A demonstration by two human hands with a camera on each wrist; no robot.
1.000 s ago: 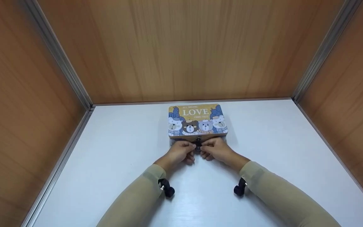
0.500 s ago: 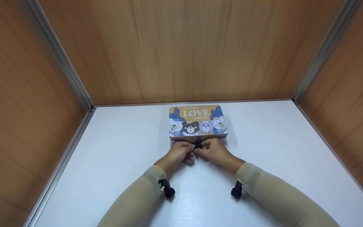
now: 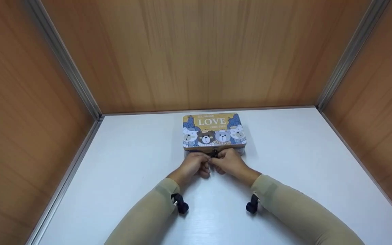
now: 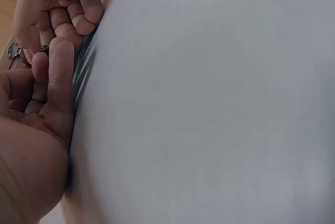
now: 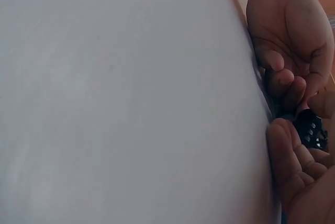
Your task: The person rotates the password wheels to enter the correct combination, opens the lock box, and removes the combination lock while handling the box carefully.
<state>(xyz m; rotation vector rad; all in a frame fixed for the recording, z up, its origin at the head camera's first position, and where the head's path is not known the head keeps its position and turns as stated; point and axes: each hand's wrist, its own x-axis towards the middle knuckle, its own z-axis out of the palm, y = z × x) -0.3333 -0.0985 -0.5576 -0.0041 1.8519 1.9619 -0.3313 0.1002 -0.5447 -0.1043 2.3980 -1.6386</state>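
A lidded tin box [image 3: 213, 131] with cartoon bears and the word LOVE stands closed on the white table. At its front hangs a small black combination padlock [image 5: 310, 130], its digits showing in the right wrist view. My left hand [image 3: 193, 164] pinches the padlock from the left, thumb and fingertips at its body. From the other side my right hand [image 3: 232, 162] grips it between thumb and forefinger, the other fingers curled beneath. Between them the hands hide most of the padlock in the head view. The metal clasp [image 4: 14, 51] shows past the fingertips in the left wrist view.
Wood-grain panels [image 3: 199, 54] with grey metal corner strips enclose the white table [image 3: 131, 146] at the back and both sides. The tin box stands near the back edge. A black wrist camera [image 3: 180, 203] hangs below each sleeve.
My right hand and forearm have shifted slightly left, with the thumb drawn in toward the left fingertips, covering more of the padlock. The left hand and the box stay nearly still.
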